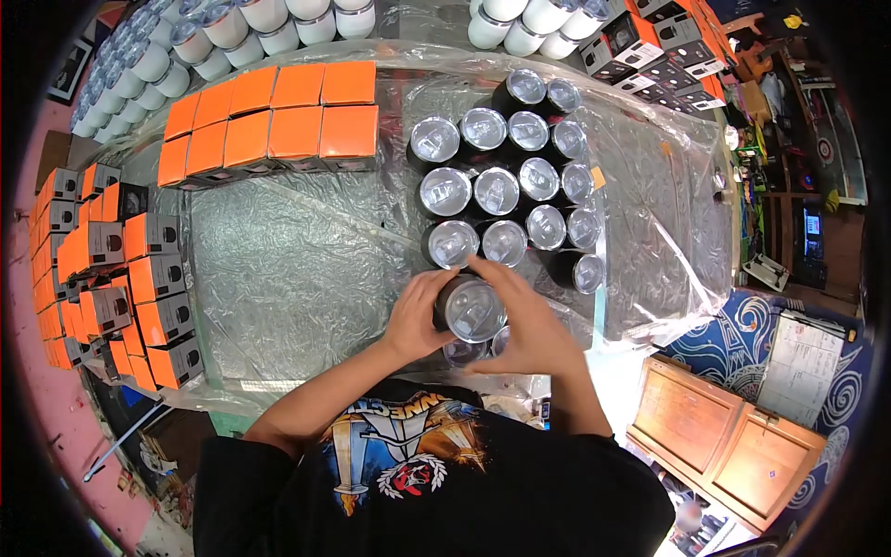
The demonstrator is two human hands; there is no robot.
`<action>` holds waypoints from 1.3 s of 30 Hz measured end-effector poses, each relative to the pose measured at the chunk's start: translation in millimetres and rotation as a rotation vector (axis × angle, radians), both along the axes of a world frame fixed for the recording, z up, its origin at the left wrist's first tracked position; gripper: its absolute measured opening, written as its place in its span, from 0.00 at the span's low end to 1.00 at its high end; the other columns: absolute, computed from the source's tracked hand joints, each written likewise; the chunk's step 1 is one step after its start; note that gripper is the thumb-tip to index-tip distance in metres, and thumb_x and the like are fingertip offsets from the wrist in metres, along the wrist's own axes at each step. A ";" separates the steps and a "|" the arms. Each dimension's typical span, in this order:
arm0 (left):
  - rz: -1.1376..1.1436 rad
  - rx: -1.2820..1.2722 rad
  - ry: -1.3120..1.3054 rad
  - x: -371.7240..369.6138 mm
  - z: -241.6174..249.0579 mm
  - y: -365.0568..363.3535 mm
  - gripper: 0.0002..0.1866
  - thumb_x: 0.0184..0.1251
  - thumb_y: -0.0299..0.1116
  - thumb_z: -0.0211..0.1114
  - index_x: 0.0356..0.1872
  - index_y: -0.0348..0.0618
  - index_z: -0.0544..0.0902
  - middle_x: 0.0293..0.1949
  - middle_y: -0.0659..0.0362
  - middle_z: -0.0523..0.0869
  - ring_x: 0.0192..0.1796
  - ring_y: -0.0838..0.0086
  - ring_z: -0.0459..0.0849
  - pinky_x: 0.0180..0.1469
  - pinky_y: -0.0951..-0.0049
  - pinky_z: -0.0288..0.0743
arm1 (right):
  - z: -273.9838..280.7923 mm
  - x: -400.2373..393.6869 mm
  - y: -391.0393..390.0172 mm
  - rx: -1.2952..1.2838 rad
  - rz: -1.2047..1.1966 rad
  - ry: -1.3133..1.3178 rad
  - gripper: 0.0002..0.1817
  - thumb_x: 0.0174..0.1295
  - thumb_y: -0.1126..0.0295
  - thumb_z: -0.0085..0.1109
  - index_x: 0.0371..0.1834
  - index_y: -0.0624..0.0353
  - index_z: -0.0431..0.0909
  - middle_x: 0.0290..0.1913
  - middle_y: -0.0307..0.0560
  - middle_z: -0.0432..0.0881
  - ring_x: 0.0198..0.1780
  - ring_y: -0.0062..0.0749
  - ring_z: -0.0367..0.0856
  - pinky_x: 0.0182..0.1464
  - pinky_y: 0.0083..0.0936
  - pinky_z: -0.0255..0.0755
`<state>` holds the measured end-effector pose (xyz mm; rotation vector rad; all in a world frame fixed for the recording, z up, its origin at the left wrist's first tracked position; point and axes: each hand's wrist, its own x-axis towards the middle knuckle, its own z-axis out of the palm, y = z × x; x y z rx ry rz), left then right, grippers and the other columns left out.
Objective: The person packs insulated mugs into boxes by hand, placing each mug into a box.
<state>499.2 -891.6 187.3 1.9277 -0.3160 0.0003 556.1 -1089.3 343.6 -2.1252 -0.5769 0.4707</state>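
Observation:
A black tumbler (pixel 475 311) with a clear lid is between my hands at the near side of the table. My left hand (pixel 416 314) is closed around its left side. Curved around the right side is my right hand (pixel 534 325), fingertips at the far edge of the lid and thumb towards my body. Just beyond my fingers stands another lidded black tumbler (pixel 453 243), in a group of several like it. Part of a further clear lid (pixel 461 353) shows below the held tumbler, mostly hidden by it and my hands.
Plastic sheeting covers the table (pixel 297 278). Orange-topped boxes (pixel 248 139) form two rows at the far left, with stacked boxes (pixel 153 260) along the left edge. White tumblers (pixel 223 28) line the back. More boxes (pixel 640 42) stand back right; a wooden cabinet (pixel 724 436) is lower right.

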 end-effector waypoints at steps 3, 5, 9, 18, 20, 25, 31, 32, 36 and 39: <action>-0.014 -0.014 0.011 4.2 5.7 2.7 0.54 0.41 0.30 0.88 0.77 0.42 0.73 0.69 0.47 0.81 0.72 0.46 0.78 0.76 0.51 0.73 | -6.9 51.9 -25.4 0.189 -0.133 -0.134 0.47 0.52 0.67 0.84 0.79 0.59 0.74 0.75 0.60 0.77 0.74 0.63 0.77 0.75 0.50 0.71; -0.020 -0.001 0.020 5.0 5.3 3.4 0.54 0.40 0.30 0.87 0.77 0.42 0.73 0.69 0.47 0.81 0.72 0.46 0.78 0.76 0.51 0.73 | -17.1 120.0 -38.7 0.052 -0.329 -0.292 0.44 0.55 0.67 0.81 0.78 0.59 0.74 0.75 0.60 0.77 0.74 0.61 0.77 0.76 0.48 0.71; -0.040 0.003 0.022 8.3 6.7 5.7 0.54 0.39 0.29 0.86 0.76 0.43 0.74 0.69 0.47 0.81 0.72 0.46 0.78 0.76 0.51 0.73 | -73.0 280.8 -77.9 -0.216 -0.314 -0.676 0.44 0.54 0.66 0.81 0.78 0.50 0.75 0.77 0.56 0.76 0.76 0.60 0.75 0.79 0.50 0.67; -0.034 -0.009 0.001 10.6 12.0 7.7 0.56 0.36 0.32 0.88 0.76 0.40 0.74 0.69 0.45 0.81 0.70 0.43 0.80 0.73 0.49 0.75 | -122.8 389.3 -82.2 -0.459 0.076 -0.414 0.59 0.47 0.49 0.85 0.86 0.39 0.65 0.77 0.57 0.77 0.78 0.58 0.73 0.79 0.56 0.66; -0.024 -0.015 -0.002 8.8 11.7 9.4 0.57 0.34 0.32 0.89 0.76 0.41 0.74 0.70 0.46 0.80 0.70 0.44 0.80 0.73 0.49 0.75 | -122.0 383.8 -85.4 -0.522 0.155 -0.523 0.58 0.56 0.43 0.79 0.90 0.38 0.59 0.74 0.57 0.78 0.76 0.59 0.74 0.77 0.50 0.70; -0.007 -0.017 -0.005 5.6 8.7 11.2 0.59 0.32 0.33 0.91 0.76 0.42 0.74 0.71 0.48 0.78 0.70 0.45 0.80 0.73 0.49 0.75 | -124.4 379.1 -87.7 -0.680 0.219 -0.733 0.55 0.61 0.40 0.75 0.91 0.37 0.57 0.70 0.56 0.79 0.73 0.55 0.76 0.76 0.49 0.69; -0.010 -0.021 -0.030 5.7 5.7 7.8 0.59 0.33 0.34 0.91 0.76 0.44 0.73 0.72 0.48 0.78 0.70 0.44 0.79 0.73 0.46 0.75 | -121.5 392.6 -85.2 -0.777 0.268 -0.588 0.55 0.64 0.36 0.70 0.91 0.37 0.54 0.70 0.56 0.80 0.70 0.57 0.78 0.72 0.48 0.73; -0.008 -0.020 -0.030 5.9 5.8 7.6 0.59 0.33 0.34 0.91 0.76 0.44 0.73 0.72 0.48 0.78 0.70 0.44 0.79 0.73 0.46 0.75 | -122.6 392.3 -85.8 -0.762 0.279 -0.598 0.56 0.64 0.35 0.70 0.91 0.37 0.53 0.70 0.56 0.80 0.70 0.58 0.79 0.71 0.48 0.75; 0.003 -0.032 -0.028 5.6 6.7 9.0 0.58 0.34 0.35 0.91 0.76 0.44 0.73 0.72 0.48 0.78 0.70 0.44 0.80 0.72 0.46 0.75 | -122.9 391.0 -87.0 -0.753 0.288 -0.598 0.57 0.63 0.41 0.74 0.91 0.44 0.53 0.73 0.57 0.79 0.70 0.62 0.79 0.72 0.51 0.74; 0.012 -0.043 -0.027 4.8 5.6 8.0 0.58 0.35 0.36 0.91 0.76 0.44 0.73 0.72 0.48 0.78 0.70 0.44 0.80 0.72 0.47 0.75 | -124.6 391.7 -88.6 -0.764 0.290 -0.608 0.56 0.64 0.43 0.74 0.91 0.46 0.52 0.74 0.59 0.78 0.70 0.63 0.78 0.71 0.51 0.74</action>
